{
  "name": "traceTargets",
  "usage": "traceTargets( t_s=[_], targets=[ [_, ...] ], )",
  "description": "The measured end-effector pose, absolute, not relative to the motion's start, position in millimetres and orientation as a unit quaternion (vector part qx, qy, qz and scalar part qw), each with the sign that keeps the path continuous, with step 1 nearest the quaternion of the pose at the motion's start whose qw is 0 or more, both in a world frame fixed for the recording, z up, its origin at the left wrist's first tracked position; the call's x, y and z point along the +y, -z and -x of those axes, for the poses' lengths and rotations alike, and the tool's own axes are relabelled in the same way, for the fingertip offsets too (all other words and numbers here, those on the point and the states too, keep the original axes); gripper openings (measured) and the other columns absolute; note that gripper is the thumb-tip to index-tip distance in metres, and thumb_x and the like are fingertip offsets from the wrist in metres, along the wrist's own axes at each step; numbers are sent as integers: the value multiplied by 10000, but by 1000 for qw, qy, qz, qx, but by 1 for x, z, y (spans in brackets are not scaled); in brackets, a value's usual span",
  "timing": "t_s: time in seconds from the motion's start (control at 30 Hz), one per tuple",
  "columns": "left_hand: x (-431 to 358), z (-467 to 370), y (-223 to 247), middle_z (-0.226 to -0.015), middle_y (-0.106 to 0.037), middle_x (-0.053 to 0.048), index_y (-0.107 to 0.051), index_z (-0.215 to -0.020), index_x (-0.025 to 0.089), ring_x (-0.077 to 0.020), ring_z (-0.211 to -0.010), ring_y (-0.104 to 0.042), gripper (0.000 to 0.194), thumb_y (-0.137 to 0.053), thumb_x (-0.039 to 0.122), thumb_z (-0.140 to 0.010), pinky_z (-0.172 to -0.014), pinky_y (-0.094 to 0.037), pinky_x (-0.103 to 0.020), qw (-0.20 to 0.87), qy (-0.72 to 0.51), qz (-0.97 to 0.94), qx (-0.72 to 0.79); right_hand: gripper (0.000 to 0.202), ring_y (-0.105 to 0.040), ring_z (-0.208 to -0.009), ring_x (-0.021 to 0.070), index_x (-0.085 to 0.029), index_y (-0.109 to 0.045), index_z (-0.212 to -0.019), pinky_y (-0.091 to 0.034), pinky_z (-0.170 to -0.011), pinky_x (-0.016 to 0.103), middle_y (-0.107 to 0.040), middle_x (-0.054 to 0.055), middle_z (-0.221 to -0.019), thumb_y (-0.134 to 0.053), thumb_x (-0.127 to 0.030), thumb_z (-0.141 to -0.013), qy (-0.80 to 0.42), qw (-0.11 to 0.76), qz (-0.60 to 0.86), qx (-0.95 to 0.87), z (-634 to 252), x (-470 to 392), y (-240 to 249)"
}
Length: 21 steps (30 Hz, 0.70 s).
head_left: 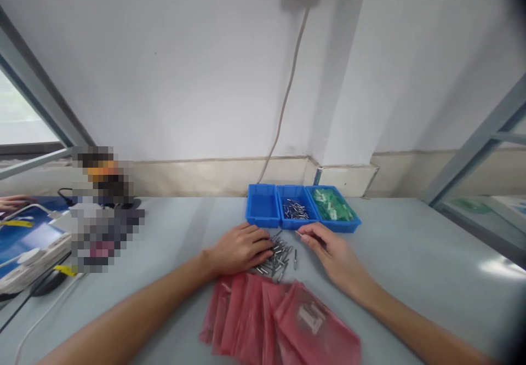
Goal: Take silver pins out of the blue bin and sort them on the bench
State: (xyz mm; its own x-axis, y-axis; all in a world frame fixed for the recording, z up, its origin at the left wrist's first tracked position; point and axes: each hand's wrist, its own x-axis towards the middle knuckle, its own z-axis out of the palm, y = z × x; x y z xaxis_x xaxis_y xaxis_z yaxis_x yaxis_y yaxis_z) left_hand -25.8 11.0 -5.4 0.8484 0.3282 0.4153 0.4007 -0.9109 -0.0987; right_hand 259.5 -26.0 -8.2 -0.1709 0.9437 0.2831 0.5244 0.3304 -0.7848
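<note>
My left hand (245, 248) lies over the left side of a loose pile of small metal pins (280, 255), fingers loosely bent and resting on them. Some of the pile is hidden under that hand. To the right of the pile, my right hand (329, 250) is closed in a pinch, with the thin end of a metal pin (298, 233) showing at its fingertips. One single pin (295, 259) lies between the pile and my right hand. Several red translucent bags (250, 315) lie fanned out in front; the rightmost has small pale pieces inside.
Behind my hands stand three joined blue bins: a bare left one (263, 205), a middle one (292, 223) holding metal pins, and a right one (354, 226) with green bags. At left are a power strip (36, 258), cables and a blurred patch. Another person's hand (16, 203) shows at the far left.
</note>
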Motion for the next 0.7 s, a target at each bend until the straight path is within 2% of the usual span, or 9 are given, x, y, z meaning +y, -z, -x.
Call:
traceTargets(
  t_s=[0.1,0.17,0.33,0.57,0.7],
  targets=[
    [11,26,5,-1125,-731,-84,-710,-1211,178,-189,-945,-691,321,-464,371,-1134,-865,-536,-325,90,201,957,-190,257,-698,-1007,284,-260,-742,-1072,-541,-911,420,-781,62,-1095,-555,-434,-1036,-286,389,514,-709,-259,-26,7],
    [11,25,5,-1120,-731,-84,-710,-1212,178,-187,-942,-691,318,-465,367,-1134,-864,-534,-323,90,201,957,-189,264,-686,-915,267,-259,-738,-1060,-540,-835,391,-771,50,-1007,-563,-454,-1029,-298,384,520,-702,-259,-27,7],
    [10,25,4,-1112,-736,-81,-714,-1201,173,-191,-936,-690,314,-475,364,-1131,-853,-533,-326,93,200,956,-190,273,-578,-727,201,-252,-667,-964,-466,-693,316,-628,-16,-779,-537,-474,-1054,-327,382,513,-696,-257,-27,9],
    [10,25,2,-1117,-739,-78,-716,-1196,170,-188,-940,-692,310,-472,350,-1134,-858,-539,-325,94,205,956,-187,295,-514,-719,189,-252,-625,-971,-425,-684,303,-550,-29,-779,-494,-490,-1085,-326,383,511,-697,-256,-27,8],
    [10,25,3,-1109,-737,-74,-717,-1193,174,-188,-924,-691,307,-474,351,-1131,-844,-542,-331,91,206,956,-186,346,-468,-683,184,-252,-599,-908,-398,-644,292,-464,-44,-722,-484,-527,-1084,-324,386,519,-690,-255,-30,6]
  ],
)
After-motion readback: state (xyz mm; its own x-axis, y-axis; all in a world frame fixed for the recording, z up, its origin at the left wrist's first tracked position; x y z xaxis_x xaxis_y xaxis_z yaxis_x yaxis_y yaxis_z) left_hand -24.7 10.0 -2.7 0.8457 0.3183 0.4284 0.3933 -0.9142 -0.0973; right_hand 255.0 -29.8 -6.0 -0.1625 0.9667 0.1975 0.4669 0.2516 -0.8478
